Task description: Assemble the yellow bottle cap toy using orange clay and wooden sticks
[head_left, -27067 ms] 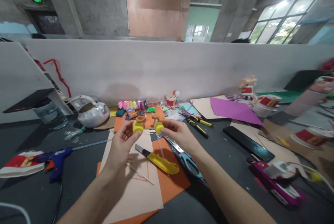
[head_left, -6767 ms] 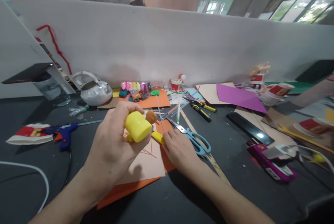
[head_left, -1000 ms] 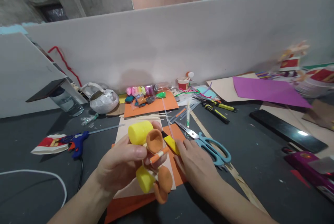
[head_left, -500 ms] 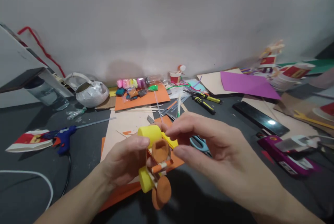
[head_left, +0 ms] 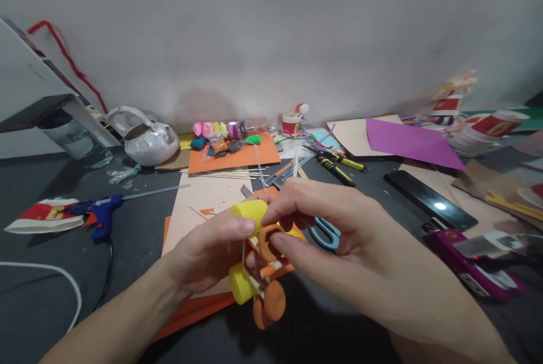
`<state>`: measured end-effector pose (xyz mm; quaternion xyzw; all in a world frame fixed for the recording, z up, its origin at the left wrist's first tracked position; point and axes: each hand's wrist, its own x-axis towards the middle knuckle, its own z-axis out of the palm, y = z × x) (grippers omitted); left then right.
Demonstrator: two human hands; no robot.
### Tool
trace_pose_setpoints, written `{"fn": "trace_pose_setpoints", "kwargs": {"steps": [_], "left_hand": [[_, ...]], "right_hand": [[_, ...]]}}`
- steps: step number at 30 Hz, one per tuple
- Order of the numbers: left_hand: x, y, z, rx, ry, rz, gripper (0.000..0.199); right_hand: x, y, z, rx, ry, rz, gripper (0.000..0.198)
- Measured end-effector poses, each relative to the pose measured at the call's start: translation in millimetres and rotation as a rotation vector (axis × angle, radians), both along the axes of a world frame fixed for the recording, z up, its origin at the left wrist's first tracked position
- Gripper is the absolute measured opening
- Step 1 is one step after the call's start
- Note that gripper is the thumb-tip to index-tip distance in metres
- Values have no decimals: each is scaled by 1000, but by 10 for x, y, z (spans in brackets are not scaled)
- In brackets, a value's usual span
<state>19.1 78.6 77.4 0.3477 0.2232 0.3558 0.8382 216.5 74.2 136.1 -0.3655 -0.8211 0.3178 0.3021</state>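
Note:
My left hand [head_left: 207, 251] is closed round a small handmade toy car, its thumb pressed on a thick yellow wheel [head_left: 249, 214]. A second yellow wheel [head_left: 241, 283] sits lower on the pale stick frame. Two orange discs [head_left: 275, 300] form the end nearest me, with an orange-and-white rod [head_left: 270, 269] across the frame above them. My right hand [head_left: 335, 234] pinches a hollow orange piece [head_left: 267, 245] on the car between thumb and fingers. A bright yellow part behind that piece is mostly hidden by my right hand.
Blue-handled scissors [head_left: 326, 235] lie behind my right hand. A blue glue gun [head_left: 104, 214] with its cord is at left. Yellow-black cutters [head_left: 335, 170], clay packets [head_left: 220, 137], a phone [head_left: 428, 198] and a purple power strip [head_left: 466, 265] surround the work area.
My right thumb and fingers have moved left and closed on the hollow orange piece. The car has turned slightly in my left hand, and the view has tilted down a little.

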Motion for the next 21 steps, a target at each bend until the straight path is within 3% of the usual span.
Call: {"fn": "trace_pose_setpoints", "kwargs": {"steps": [10, 21], "left_hand": [[36, -18, 0, -92, -45, -38, 35], [27, -39, 46, -139, -39, 48, 32]], "right_hand": [[-31, -19, 15, 65, -1, -7, 13], [-20, -72, 39, 139, -8, -54, 13]]}}
